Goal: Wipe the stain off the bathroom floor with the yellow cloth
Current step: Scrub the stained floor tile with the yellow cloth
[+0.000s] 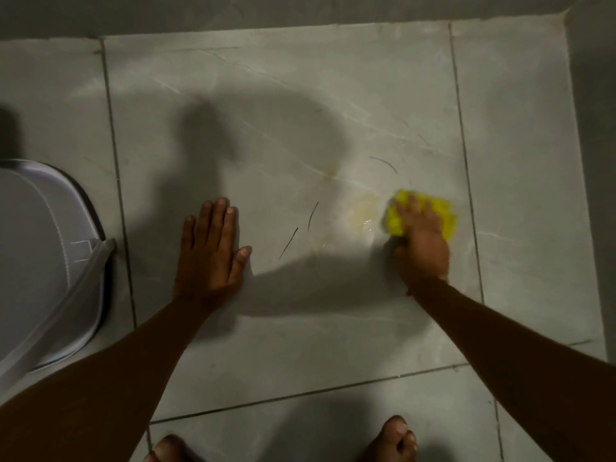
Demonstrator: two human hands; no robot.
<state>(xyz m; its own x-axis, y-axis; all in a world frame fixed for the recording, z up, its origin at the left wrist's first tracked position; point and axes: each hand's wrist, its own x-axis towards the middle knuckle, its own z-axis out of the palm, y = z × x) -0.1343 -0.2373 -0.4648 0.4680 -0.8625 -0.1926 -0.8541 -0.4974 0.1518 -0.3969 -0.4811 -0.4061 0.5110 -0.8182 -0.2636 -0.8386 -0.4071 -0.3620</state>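
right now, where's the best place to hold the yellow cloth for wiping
Probably from above, palm pressed on its bunched middle, as the right hand does now. The yellow cloth lies crumpled flat on the floor, so no edge stands up to pinch.

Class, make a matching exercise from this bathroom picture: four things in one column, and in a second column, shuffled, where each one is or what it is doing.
Things
1. left hand
2. right hand
3. yellowish stain
4. white toilet

States or places
A. at the left edge of the view
B. pressing the yellow cloth on the tile
C. flat on the floor, palm down, holding nothing
D. on the tile just left of the cloth

Pairs: 1-C, 2-B, 3-D, 4-A
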